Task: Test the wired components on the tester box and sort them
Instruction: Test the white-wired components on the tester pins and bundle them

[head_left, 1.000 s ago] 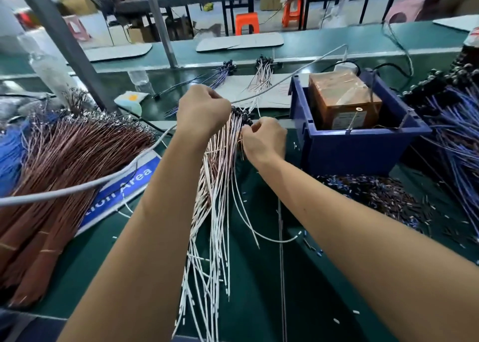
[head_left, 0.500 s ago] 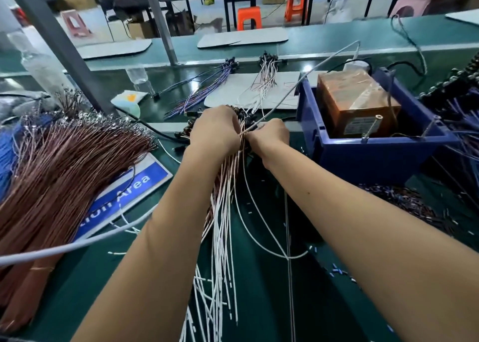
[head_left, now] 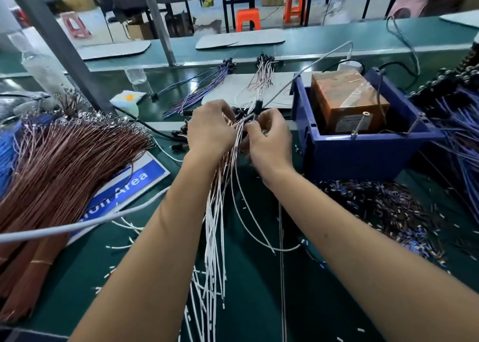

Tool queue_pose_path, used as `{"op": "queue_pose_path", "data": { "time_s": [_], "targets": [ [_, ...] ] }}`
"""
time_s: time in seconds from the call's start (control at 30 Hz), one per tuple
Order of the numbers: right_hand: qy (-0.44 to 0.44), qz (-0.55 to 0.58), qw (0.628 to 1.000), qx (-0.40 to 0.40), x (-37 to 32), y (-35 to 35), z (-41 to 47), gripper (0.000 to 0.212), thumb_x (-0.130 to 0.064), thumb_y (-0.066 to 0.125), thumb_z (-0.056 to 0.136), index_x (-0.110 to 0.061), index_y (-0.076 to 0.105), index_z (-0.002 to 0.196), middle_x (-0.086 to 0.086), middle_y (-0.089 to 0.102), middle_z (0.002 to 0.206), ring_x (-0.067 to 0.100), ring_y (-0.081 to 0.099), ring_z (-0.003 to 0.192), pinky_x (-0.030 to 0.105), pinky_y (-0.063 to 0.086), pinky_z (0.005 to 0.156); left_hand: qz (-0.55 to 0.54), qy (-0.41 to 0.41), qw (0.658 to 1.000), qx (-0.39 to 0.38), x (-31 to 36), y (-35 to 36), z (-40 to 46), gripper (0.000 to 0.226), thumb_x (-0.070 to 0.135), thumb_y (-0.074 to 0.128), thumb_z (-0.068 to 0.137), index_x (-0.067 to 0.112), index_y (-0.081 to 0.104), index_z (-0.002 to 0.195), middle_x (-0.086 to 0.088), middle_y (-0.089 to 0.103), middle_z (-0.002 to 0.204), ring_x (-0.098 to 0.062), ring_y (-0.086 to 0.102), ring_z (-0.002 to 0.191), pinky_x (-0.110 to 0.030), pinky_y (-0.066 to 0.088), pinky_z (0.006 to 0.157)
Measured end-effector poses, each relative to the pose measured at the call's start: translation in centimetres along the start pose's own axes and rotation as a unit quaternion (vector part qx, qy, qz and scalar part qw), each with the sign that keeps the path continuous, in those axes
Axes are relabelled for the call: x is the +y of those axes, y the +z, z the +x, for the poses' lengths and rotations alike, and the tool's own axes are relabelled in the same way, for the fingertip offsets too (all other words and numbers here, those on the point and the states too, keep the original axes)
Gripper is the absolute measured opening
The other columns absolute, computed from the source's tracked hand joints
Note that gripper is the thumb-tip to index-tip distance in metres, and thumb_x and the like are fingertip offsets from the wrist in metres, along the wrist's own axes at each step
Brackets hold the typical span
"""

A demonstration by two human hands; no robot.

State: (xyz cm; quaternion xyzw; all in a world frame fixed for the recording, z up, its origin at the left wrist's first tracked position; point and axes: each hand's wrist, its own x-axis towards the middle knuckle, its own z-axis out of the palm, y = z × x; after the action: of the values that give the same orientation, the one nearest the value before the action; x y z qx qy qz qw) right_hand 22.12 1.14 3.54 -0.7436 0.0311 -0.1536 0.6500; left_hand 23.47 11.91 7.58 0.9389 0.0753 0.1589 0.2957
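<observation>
Your left hand (head_left: 211, 129) grips the bundle of white-wired components (head_left: 220, 194) over the green bench (head_left: 248, 277); your right hand (head_left: 269, 142) pinches one out. Two small sorted bunches (head_left: 261, 74) lie beyond, most remain. Since a second ago, your hands sit closer to the tester box (head_left: 347, 100).

blue sign (head_left: 134, 183) on bench: white text "Area", preceding word partly covered, ends "...tion" | label (head_left: 348, 125) on brown box (head_left: 347, 98): print too small to read
</observation>
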Motion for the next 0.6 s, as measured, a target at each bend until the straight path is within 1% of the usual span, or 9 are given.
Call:
{"op": "queue_pose_path", "data": {
  "time_s": [0.07, 0.1, 0.17, 0.23, 0.3, 0.37, 0.43, 0.53, 0.6],
  "targets": [
    [-0.092, 0.006, 0.996, 0.017, -1.0, -0.8, -0.8, 0.009, -0.01, 0.059, 0.097, -0.009, 0.054, 0.09, 0.007, 0.059, 0.078, 0.02, 0.061, 0.073, 0.044, 0.052, 0.07, -0.12, 0.016, 0.992, -0.026, 0.9, -0.1, -0.5, 0.027, 0.0, 0.064, 0.08, 0.023, 0.075, 0.089, 0.0, 0.073, 0.085, -0.015, 0.068, 0.076, -0.023, 0.056, 0.065],
    [-0.127, 0.011, 0.991, 0.029, -1.6, -1.2, -1.0, 0.007, -0.009, 0.058, 0.098, -0.006, 0.055, 0.093, 0.007, 0.059, 0.079, 0.017, 0.058, 0.072, 0.041, 0.051, 0.07, -0.174, 0.029, 0.984, -0.034, 1.3, -0.2, -0.9, 0.023, -0.001, 0.066, 0.083, 0.019, 0.075, 0.089, 0.001, 0.073, 0.082, -0.012, 0.067, 0.07, -0.021, 0.054, 0.059],
    [-0.176, 0.039, 0.983, 0.045, -3.4, -2.0, -1.2, 0.005, -0.006, 0.055, 0.099, -0.005, 0.052, 0.095, 0.015, 0.061, 0.082, 0.025, 0.06, 0.074, 0.044, 0.051, 0.073, -0.281, 0.053, 0.957, -0.047, 2.5, -0.4, -2.0, 0.022, -0.009, 0.058, 0.086, 0.007, 0.074, 0.09, -0.005, 0.07, 0.078, -0.015, 0.062, 0.066, -0.024, 0.051, 0.06],
    [-0.209, 0.069, 0.974, 0.045, -5.3, -3.0, -0.9, 0.008, -0.004, 0.053, 0.101, -0.008, 0.049, 0.096, 0.022, 0.061, 0.083, 0.037, 0.06, 0.072, 0.052, 0.052, 0.07, -0.393, 0.066, 0.915, -0.071, 3.3, -0.4, -3.1, 0.025, -0.013, 0.045, 0.088, -0.005, 0.069, 0.089, -0.014, 0.063, 0.075, -0.02, 0.057, 0.069, -0.03, 0.046, 0.064],
    [-0.238, 0.086, 0.966, 0.046, -7.3, -4.3, -0.5, 0.009, -0.004, 0.051, 0.103, -0.009, 0.047, 0.096, 0.024, 0.062, 0.084, 0.039, 0.06, 0.068, 0.054, 0.053, 0.066, -0.456, 0.069, 0.882, -0.102, 4.2, -0.5, -4.0, 0.024, -0.008, 0.039, 0.091, -0.008, 0.063, 0.089, -0.01, 0.058, 0.069, -0.02, 0.052, 0.062, -0.03, 0.042, 0.061],
    [-0.262, 0.093, 0.959, 0.049, -9.1, -5.8, -0.1, 0.007, -0.005, 0.051, 0.103, -0.008, 0.049, 0.097, 0.023, 0.064, 0.084, 0.036, 0.061, 0.067, 0.054, 0.054, 0.066, -0.479, 0.079, 0.865, -0.125, 5.4, -0.9, -4.6, 0.021, -0.003, 0.04, 0.096, -0.011, 0.059, 0.093, -0.005, 0.056, 0.065, -0.021, 0.047, 0.058, -0.032, 0.036, 0.057],
    [-0.285, 0.065, 0.955, 0.044, -10.4, -7.4, 0.2, 0.006, -0.007, 0.056, 0.102, -0.004, 0.053, 0.097, 0.022, 0.066, 0.087, 0.034, 0.064, 0.073, 0.052, 0.056, 0.072, -0.495, 0.088, 0.856, -0.119, 7.0, -1.6, -5.0, 0.015, -0.001, 0.044, 0.095, -0.003, 0.059, 0.095, -0.003, 0.057, 0.064, -0.02, 0.043, 0.056, -0.032, 0.031, 0.053],
    [-0.315, -0.003, 0.948, 0.048, -11.6, -9.9, -0.3, 0.009, -0.008, 0.066, 0.097, 0.001, 0.064, 0.098, 0.012, 0.07, 0.09, 0.024, 0.071, 0.083, 0.041, 0.058, 0.08, -0.485, 0.134, 0.858, -0.105, 9.8, -3.2, -5.6, 0.022, -0.001, 0.051, 0.091, -0.002, 0.058, 0.112, -0.011, 0.061, 0.079, -0.024, 0.05, 0.066, -0.034, 0.04, 0.056],
    [-0.353, 0.003, 0.933, 0.07, -12.7, -11.7, -0.9, 0.011, -0.008, 0.07, 0.094, 0.003, 0.068, 0.096, 0.006, 0.071, 0.088, 0.016, 0.072, 0.083, 0.035, 0.058, 0.08, -0.473, 0.18, 0.855, -0.116, 12.2, -4.2, -6.3, 0.023, -0.005, 0.049, 0.089, 0.0, 0.058, 0.109, -0.012, 0.058, 0.081, -0.022, 0.051, 0.066, -0.032, 0.042, 0.057]
  ]
}}
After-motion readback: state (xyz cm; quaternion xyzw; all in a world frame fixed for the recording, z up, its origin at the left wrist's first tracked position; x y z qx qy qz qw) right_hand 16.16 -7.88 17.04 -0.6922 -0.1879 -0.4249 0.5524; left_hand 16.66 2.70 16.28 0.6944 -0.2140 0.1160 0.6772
